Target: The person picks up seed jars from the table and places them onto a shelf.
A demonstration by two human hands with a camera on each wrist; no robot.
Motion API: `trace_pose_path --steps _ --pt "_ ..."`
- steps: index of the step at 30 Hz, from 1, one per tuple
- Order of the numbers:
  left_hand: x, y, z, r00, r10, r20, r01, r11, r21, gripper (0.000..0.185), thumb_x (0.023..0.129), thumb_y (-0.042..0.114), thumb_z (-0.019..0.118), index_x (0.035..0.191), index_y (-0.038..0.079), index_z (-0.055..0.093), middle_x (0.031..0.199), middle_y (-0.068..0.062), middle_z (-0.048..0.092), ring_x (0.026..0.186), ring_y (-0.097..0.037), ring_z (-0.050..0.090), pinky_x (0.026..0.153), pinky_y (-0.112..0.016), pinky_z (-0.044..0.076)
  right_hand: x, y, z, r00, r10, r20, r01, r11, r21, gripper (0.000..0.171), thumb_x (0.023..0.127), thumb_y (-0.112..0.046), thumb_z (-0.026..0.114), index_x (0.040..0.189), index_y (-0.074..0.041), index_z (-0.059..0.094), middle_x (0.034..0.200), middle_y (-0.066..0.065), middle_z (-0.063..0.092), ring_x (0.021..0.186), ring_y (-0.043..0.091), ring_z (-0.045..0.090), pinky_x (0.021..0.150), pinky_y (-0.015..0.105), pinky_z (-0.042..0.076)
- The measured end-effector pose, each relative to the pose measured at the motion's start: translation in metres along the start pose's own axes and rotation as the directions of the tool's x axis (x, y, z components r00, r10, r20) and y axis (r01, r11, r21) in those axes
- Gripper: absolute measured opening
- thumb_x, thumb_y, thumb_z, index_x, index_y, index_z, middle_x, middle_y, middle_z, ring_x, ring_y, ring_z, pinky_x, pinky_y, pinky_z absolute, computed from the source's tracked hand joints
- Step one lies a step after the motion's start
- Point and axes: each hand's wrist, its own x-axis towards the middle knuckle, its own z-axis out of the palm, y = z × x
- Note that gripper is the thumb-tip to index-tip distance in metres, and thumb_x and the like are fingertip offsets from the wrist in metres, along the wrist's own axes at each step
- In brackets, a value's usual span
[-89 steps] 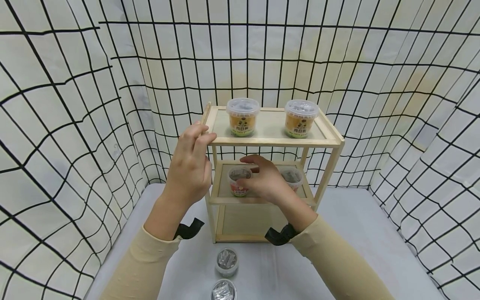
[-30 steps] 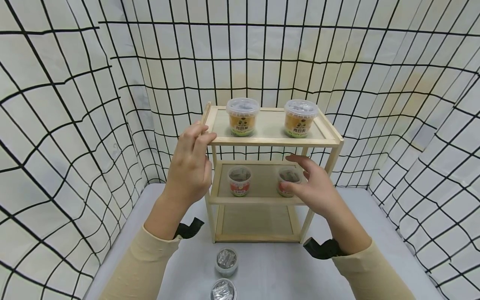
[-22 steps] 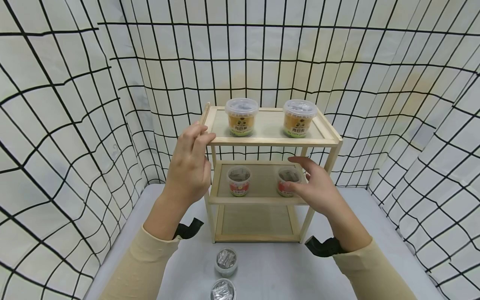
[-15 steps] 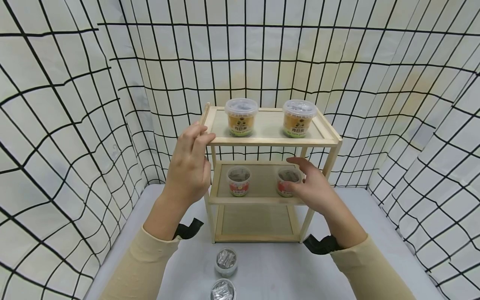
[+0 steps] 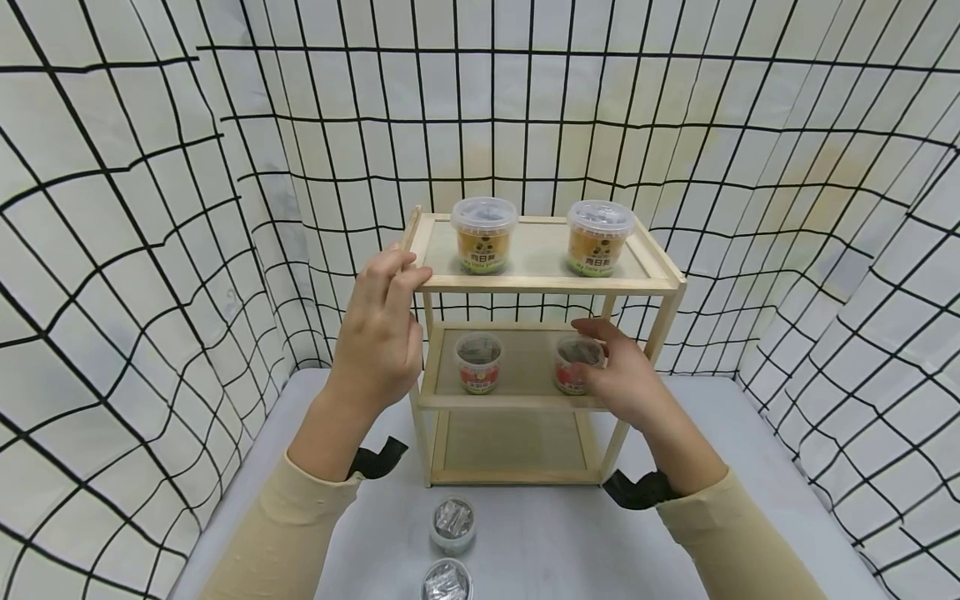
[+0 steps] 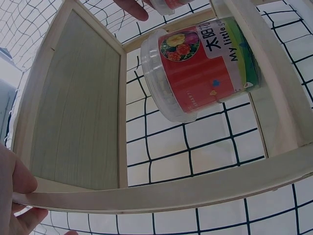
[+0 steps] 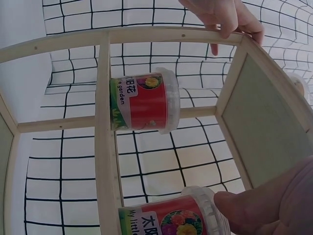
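My left hand [image 5: 378,333] grips the top left front corner of a three-tier wooden shelf [image 5: 551,286]; in the left wrist view its fingers [image 6: 22,178] curl about the frame. The right hand [image 5: 630,375] reaches onto the middle tier, thumb and fingers round the right-hand plastic cup [image 5: 567,379], which has a red flower label and clear lid. In the right wrist view the thumb [image 7: 232,205] lies against that lid's rim. Another red-labelled cup [image 5: 480,375] stands upright to its left. Two yellow-labelled cups [image 5: 483,246] [image 5: 595,248] stand on the top tier.
Two more lidded cups [image 5: 453,521] [image 5: 447,579] with silvery contents stand on the white table [image 5: 570,542] in front of the shelf. The bottom tier [image 5: 513,442] sits just above the tabletop. Black netting over white cloth walls surrounds the table.
My right hand has moved from the left cup on the middle tier to the right one, and lately its fingers have come slightly further left around it. The left hand keeps its place.
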Motion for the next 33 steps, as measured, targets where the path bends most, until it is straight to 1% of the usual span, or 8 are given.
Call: trace_pose_path --steps 8,16,19,25,30,33 --pt "0.0001 0.0007 -0.0006 1.000 -0.005 0.001 0.005 1.000 0.001 0.051 0.088 -0.005 0.037 0.135 -0.003 0.056 0.143 -0.028 0.052 0.149 -0.045 0.047 0.128 -0.047 0.039 0.0000 0.0008 0.0017 1.000 -0.013 -0.005 0.013 1.000 -0.010 0.068 0.096 -0.021 0.072 0.159 -0.020 0.048 0.164 0.019 0.048 0.149 0.045 0.047 0.113 0.063 0.050" --pt "-0.0007 0.0005 -0.0001 1.000 -0.014 0.001 0.014 1.000 -0.001 0.051 0.088 -0.004 0.037 0.135 -0.003 0.056 0.143 -0.027 0.052 0.150 -0.044 0.046 0.129 -0.046 0.039 -0.0007 -0.0002 0.0025 1.000 -0.017 0.003 0.017 1.000 -0.016 0.064 0.099 -0.022 0.068 0.159 -0.020 0.048 0.161 0.020 0.051 0.148 0.043 0.050 0.113 0.063 0.050" --pt "-0.0008 0.0004 0.0001 1.000 -0.015 0.001 0.015 1.000 0.000 0.051 0.088 -0.004 0.037 0.135 -0.003 0.056 0.144 -0.027 0.052 0.151 -0.043 0.046 0.128 -0.046 0.039 -0.0006 -0.0010 0.0024 1.000 -0.010 0.008 0.010 1.000 -0.005 0.064 0.099 -0.023 0.069 0.160 -0.020 0.047 0.162 0.020 0.050 0.150 0.043 0.049 0.113 0.063 0.050" --pt "-0.0007 0.0001 0.0003 1.000 -0.013 0.000 0.013 1.000 -0.001 0.051 0.088 -0.004 0.037 0.135 -0.003 0.056 0.144 -0.026 0.052 0.150 -0.044 0.046 0.128 -0.046 0.039 -0.0021 -0.0016 -0.0007 1.000 -0.023 -0.002 0.023 0.999 0.044 0.068 0.098 -0.018 0.069 0.161 -0.018 0.045 0.167 0.020 0.044 0.158 0.044 0.041 0.115 0.062 0.051" --pt "-0.0009 -0.0004 0.0007 1.000 -0.011 -0.001 0.011 1.000 -0.003 0.051 0.088 -0.004 0.037 0.135 -0.003 0.056 0.143 -0.027 0.052 0.150 -0.044 0.047 0.128 -0.047 0.039 -0.0057 -0.0042 -0.0048 0.999 -0.049 -0.006 0.050 0.998 0.039 0.065 0.101 -0.013 0.067 0.162 -0.019 0.044 0.175 0.014 0.033 0.160 0.043 0.038 0.121 0.063 0.044" --pt "-0.0013 -0.0007 0.0013 1.000 -0.013 -0.001 0.013 1.000 -0.002 0.051 0.088 -0.004 0.037 0.135 -0.003 0.056 0.143 -0.027 0.052 0.149 -0.044 0.047 0.127 -0.048 0.040 -0.0088 -0.0067 -0.0067 0.999 -0.052 0.001 0.052 0.998 0.038 0.064 0.103 -0.012 0.065 0.163 -0.019 0.043 0.177 0.013 0.029 0.160 0.044 0.037 0.124 0.064 0.041"
